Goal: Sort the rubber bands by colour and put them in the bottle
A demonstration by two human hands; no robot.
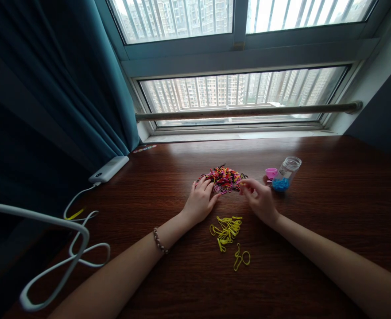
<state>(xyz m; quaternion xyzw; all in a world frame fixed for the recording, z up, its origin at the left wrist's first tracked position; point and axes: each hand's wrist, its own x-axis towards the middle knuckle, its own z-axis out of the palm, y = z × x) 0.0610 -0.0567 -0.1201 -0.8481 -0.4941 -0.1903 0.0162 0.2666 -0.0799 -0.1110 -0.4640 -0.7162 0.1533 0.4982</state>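
A mixed pile of small rubber bands (226, 177), mostly red, pink, orange and black, lies mid-table. My left hand (200, 199) rests at its left edge, fingers spread and touching the bands. At the right edge, my right hand (258, 198) has thumb and forefinger pinched together on what looks like a small rubber band, mostly hidden by the fingertips. Nearer to me, between my forearms, is a loose group of yellow rubber bands (227, 230). A few more yellow bands (238, 261) lie just in front of that group.
Right of the pile, a clear jar (290, 167) with blue bands inside leans at a tilt beside a small pink cup (271, 173). At left are a white power bank (109, 169) and a looping white cable (82, 230). A window with a rail (248, 112) borders the wooden table's back.
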